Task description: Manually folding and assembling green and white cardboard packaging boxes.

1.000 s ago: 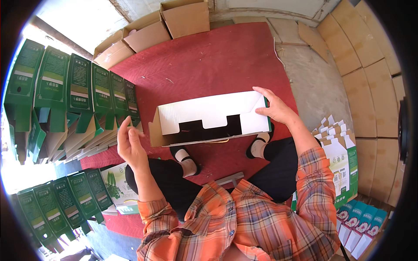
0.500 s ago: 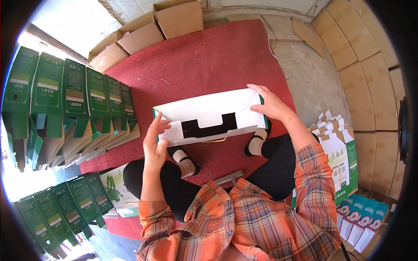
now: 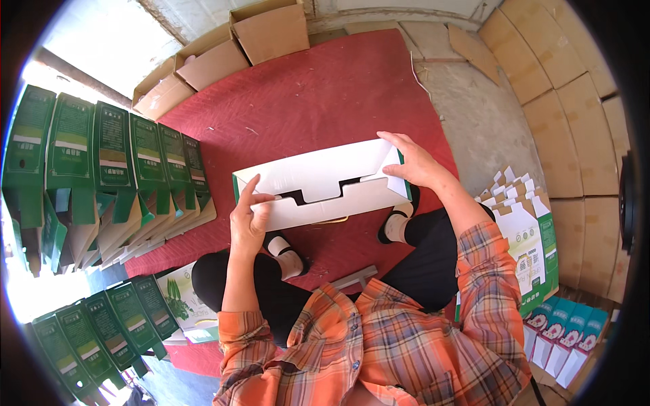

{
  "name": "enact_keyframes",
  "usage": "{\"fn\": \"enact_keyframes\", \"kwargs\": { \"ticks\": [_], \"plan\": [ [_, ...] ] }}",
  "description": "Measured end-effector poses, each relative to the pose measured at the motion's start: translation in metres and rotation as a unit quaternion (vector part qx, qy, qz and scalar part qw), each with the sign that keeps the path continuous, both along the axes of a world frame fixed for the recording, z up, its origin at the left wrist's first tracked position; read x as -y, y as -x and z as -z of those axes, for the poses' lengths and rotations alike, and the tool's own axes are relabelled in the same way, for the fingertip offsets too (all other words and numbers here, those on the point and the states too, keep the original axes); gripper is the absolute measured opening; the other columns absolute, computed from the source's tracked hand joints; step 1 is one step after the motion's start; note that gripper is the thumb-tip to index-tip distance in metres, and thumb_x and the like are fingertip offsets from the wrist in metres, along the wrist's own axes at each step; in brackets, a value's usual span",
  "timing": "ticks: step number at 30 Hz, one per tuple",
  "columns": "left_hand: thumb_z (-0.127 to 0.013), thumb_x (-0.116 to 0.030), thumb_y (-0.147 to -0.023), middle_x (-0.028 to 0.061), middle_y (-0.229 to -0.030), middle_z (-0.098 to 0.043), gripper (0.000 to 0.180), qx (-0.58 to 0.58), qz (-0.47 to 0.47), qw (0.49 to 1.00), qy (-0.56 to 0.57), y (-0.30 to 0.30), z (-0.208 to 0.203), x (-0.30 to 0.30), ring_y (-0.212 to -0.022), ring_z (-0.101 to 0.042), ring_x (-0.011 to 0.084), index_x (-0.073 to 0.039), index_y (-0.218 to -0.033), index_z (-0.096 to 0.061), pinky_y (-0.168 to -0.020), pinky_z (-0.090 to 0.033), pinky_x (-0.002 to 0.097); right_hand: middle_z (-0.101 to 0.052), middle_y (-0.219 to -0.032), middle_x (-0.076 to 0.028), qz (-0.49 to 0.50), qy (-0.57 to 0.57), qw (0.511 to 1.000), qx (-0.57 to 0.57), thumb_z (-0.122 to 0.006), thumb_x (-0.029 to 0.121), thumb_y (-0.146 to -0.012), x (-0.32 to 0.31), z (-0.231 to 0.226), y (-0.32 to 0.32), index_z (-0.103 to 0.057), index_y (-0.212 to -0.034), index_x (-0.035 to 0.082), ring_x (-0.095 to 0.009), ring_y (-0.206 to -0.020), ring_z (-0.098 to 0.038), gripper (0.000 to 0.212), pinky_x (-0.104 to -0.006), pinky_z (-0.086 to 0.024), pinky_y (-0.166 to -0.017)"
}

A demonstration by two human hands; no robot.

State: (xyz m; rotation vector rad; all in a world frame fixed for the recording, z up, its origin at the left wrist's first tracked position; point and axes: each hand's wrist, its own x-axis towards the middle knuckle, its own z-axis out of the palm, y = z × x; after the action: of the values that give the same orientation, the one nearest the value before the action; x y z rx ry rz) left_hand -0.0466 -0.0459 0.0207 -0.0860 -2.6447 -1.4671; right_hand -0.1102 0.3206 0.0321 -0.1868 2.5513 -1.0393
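Note:
A long carton (image 3: 318,178), white inside with green at its ends, is held above my knees. Its near flap leans inward, and a narrow dark notched gap runs between it and the white far part. At the carton's left end, my left hand (image 3: 249,218) has its fingers over the near flap, with the thumb close beside them. My right hand (image 3: 414,162) grips the right end, fingers along the far corner and thumb at the end flap. The carton's underside is hidden.
Green cartons (image 3: 71,145) stand in rows at my left. Open brown boxes (image 3: 271,35) line the far side of the red mat (image 3: 338,88). White-and-green cartons (image 3: 531,233) and teal boxes (image 3: 565,321) sit at my right, before stacked brown boxes (image 3: 562,142).
The carton's near flap has swung inward, narrowing the dark opening. My left hand has moved right and onto the flap with its fingers bent. The right hand stays at its end.

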Motion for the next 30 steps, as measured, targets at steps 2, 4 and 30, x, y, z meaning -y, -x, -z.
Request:
{"fn": "enact_keyframes", "kwargs": {
  "ticks": [2,4,30],
  "plan": [
    [-0.065,-0.016,-0.086,0.0137,-0.114,-0.063,0.058,0.077,-0.057,0.994,-0.054,-0.004,-0.006,-0.012,-0.088,-0.063,0.0235,-0.005,-0.139,-0.045,-0.083,-0.049,0.0342,-0.041,-0.143,-0.017,-0.002,0.003,1.0,-0.004,-0.074,0.014,-0.077,0.001,0.001,0.001,-0.038,-0.145,0.015,-0.032,-0.131,-0.042,0.077,-0.04,-0.038,-0.108],
    [-0.067,-0.013,-0.083,0.0142,-0.122,-0.057,0.06,-0.047,-0.047,0.991,0.12,0.0,0.002,-0.013,-0.1,-0.059,0.027,-0.007,-0.138,-0.047,-0.09,-0.045,0.0393,-0.04,-0.144,-0.017,-0.006,0.007,1.0,-0.01,-0.074,0.014,-0.076,0.004,0.002,0.001,-0.038,-0.145,0.015,-0.033,-0.132,-0.042,0.077,-0.0402,-0.037,-0.108],
    [-0.079,-0.025,-0.069,0.0098,-0.114,-0.059,0.056,-0.093,0.227,0.923,0.295,-0.012,0.003,-0.03,-0.106,-0.056,0.0297,-0.006,-0.119,-0.06,-0.094,-0.044,0.0431,-0.059,-0.119,-0.008,-0.264,-0.154,0.913,-0.269,-0.081,0.024,-0.067,0.059,0.012,-0.053,-0.06,-0.12,0.006,-0.024,-0.11,-0.054,0.06,-0.037,-0.046,-0.089]
  ]
}}
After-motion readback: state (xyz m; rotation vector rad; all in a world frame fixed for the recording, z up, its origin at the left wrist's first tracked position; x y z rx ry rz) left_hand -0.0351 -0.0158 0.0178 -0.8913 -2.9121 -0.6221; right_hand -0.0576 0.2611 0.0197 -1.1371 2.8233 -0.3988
